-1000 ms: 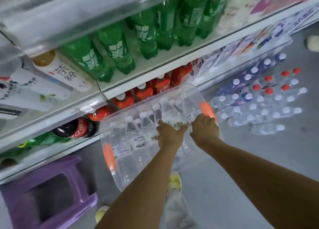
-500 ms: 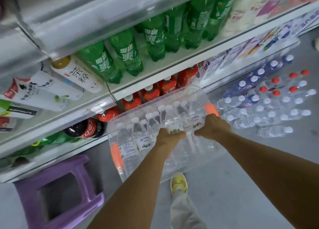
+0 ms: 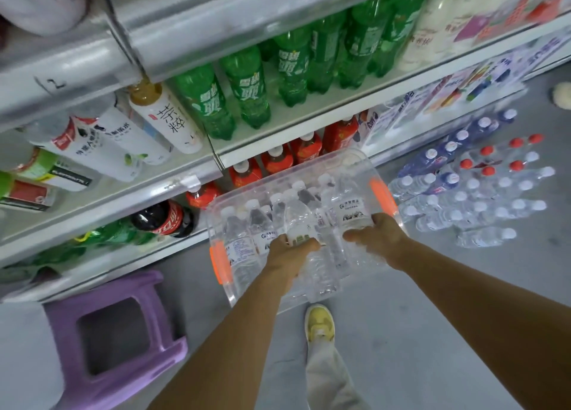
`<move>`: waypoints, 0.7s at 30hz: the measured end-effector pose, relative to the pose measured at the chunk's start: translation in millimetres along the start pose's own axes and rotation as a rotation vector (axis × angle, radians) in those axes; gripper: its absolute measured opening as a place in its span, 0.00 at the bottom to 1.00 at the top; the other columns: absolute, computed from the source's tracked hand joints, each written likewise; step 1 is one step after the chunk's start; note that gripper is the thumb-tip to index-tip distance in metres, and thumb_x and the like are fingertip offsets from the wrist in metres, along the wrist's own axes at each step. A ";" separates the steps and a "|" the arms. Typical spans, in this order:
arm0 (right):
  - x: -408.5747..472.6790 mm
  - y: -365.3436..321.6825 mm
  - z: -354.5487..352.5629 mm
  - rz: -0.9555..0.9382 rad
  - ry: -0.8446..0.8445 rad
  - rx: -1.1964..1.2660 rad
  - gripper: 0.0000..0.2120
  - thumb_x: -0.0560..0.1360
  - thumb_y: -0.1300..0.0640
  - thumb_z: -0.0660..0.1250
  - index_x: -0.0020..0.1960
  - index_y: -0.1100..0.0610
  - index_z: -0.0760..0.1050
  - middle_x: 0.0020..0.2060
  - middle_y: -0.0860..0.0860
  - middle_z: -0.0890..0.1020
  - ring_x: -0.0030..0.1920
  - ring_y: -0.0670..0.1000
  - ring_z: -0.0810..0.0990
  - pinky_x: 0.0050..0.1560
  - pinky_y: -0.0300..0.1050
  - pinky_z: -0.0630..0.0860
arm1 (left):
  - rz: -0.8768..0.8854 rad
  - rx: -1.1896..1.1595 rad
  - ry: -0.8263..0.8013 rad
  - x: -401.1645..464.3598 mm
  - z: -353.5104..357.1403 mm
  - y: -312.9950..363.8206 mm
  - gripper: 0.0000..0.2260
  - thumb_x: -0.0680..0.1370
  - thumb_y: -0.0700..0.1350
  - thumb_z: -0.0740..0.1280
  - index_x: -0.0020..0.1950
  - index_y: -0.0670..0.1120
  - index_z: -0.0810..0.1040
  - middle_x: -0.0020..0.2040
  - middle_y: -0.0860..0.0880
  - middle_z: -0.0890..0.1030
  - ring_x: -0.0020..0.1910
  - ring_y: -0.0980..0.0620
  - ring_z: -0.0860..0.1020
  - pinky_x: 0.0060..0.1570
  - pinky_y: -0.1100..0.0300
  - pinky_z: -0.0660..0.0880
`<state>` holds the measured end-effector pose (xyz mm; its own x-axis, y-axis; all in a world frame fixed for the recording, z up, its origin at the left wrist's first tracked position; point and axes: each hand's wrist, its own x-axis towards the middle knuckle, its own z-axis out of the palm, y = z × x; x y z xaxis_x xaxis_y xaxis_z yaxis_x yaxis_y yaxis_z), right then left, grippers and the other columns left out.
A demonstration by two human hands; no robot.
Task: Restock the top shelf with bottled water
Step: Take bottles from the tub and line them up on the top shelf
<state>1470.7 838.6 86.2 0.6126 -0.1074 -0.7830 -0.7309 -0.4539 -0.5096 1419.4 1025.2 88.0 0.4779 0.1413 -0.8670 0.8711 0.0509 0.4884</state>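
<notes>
Gripping now one bottle each from clear bin (image 3: 355,168), not the bin's rim as a second ago — picking has begun | stool (image 3: 114,335) ×1 | left hand (image 3: 289,250) curled on water bottle (image 3: 298,216) | right hand (image 3: 381,236) curled on second bottle (image 3: 352,207) | floor bottles (image 3: 482,190) — too many to count

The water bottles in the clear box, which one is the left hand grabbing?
The left hand grips the middle water bottle, the tall one standing above its neighbours. The right hand holds another.
</notes>
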 end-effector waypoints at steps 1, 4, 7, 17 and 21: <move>-11.8 -3.6 3.8 -0.029 -0.030 0.017 0.19 0.67 0.63 0.77 0.57 0.63 0.79 0.38 0.52 0.82 0.30 0.47 0.76 0.26 0.36 0.70 | 0.022 -0.022 -0.004 -7.9 -7.1 1.0 0.13 0.70 0.43 0.76 0.53 0.46 0.79 0.48 0.46 0.84 0.43 0.49 0.80 0.49 0.50 0.80; -51.3 -20.8 20.5 -0.108 -0.129 0.082 0.18 0.66 0.65 0.77 0.55 0.59 0.81 0.44 0.52 0.85 0.39 0.48 0.81 0.36 0.36 0.74 | 0.126 -0.122 -0.042 -35.9 -33.2 5.0 0.16 0.69 0.43 0.75 0.55 0.49 0.79 0.48 0.46 0.84 0.44 0.49 0.80 0.46 0.52 0.76; -88.5 -41.9 38.3 -0.174 -0.198 0.124 0.18 0.66 0.66 0.77 0.55 0.58 0.80 0.48 0.53 0.86 0.49 0.55 0.84 0.51 0.48 0.79 | 0.220 -0.264 -0.080 -67.9 -65.2 12.8 0.20 0.66 0.41 0.73 0.58 0.47 0.79 0.49 0.45 0.85 0.47 0.46 0.82 0.55 0.47 0.78; -230.4 -129.5 109.5 -0.466 -0.284 0.304 0.39 0.55 0.52 0.82 0.63 0.53 0.72 0.53 0.52 0.85 0.54 0.54 0.83 0.58 0.55 0.79 | 0.553 -0.373 -0.115 -200.4 -189.6 45.0 0.25 0.63 0.39 0.76 0.59 0.40 0.78 0.50 0.42 0.86 0.48 0.43 0.84 0.44 0.53 0.82; -288.8 -164.7 134.5 -0.594 -0.312 0.315 0.30 0.66 0.62 0.80 0.64 0.57 0.72 0.52 0.52 0.85 0.52 0.51 0.85 0.55 0.47 0.80 | 0.631 -0.369 -0.049 -255.0 -245.7 54.2 0.28 0.63 0.40 0.78 0.62 0.40 0.77 0.51 0.43 0.86 0.51 0.43 0.84 0.51 0.49 0.81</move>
<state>1373.7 1063.4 348.2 0.8522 0.3551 -0.3843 -0.3830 -0.0771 -0.9205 1316.9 1234.9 359.8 0.8883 0.2094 -0.4089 0.3377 0.3056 0.8902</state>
